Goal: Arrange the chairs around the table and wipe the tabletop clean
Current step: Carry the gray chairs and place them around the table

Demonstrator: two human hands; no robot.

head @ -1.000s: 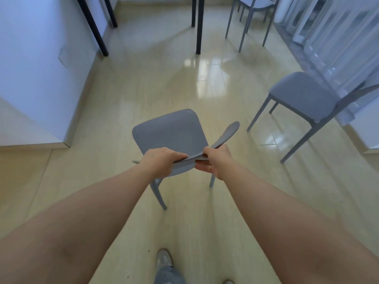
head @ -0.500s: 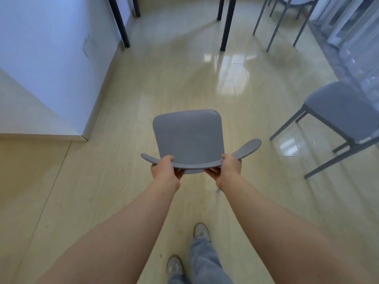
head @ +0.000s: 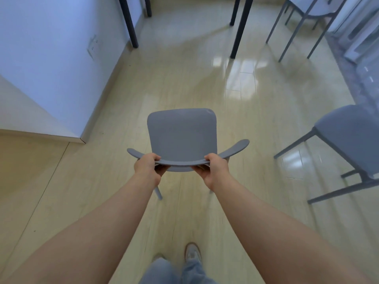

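Progress: early stage. Left hand (head: pixel 146 166) and right hand (head: pixel 216 170) each grip the chair (head: pixel 181 138) by its back, well short of the counter legs (head: pixel 240 27). Second chair (head: pixel 348 128) likely unplaced; wiping apparently pending.

One wide-angle camera is riding on the person's head, facing forward and steeply down. It is seeing the chair (head: pixel 181 138) close below in mid-frame, shoes (head: pixel 192 254) at the bottom edge, and table legs (head: pixel 239 27) farther off along the top.
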